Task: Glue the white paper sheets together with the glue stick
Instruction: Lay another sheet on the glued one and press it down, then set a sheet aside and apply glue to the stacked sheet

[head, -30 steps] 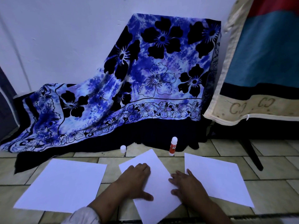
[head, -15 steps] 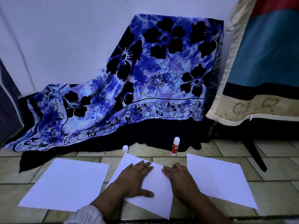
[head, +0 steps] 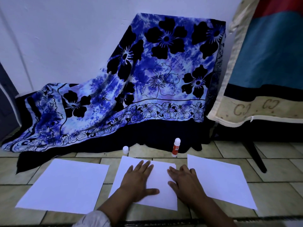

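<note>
Three white paper sheets lie on the tiled floor. My left hand (head: 137,179) and my right hand (head: 185,182) press flat, fingers spread, on the middle sheet (head: 159,176). A second sheet (head: 65,184) lies to the left and a third sheet (head: 219,179) to the right, its near-left corner under my right wrist. The glue stick (head: 176,147), red and white, stands upright and uncapped just beyond the middle sheet. Its white cap (head: 125,149) stands apart to the left, near the sheet's far-left corner.
A blue flowered cloth (head: 147,79) drapes over something against the white wall, its dark hem reaching the floor behind the glue stick. A mattress (head: 265,71) leans at the right, with a dark metal leg (head: 255,158) on the tiles.
Both hands have turned the middle sheet clockwise from a diamond angle until its edges run nearly square to the others, and have slid forward on it.
</note>
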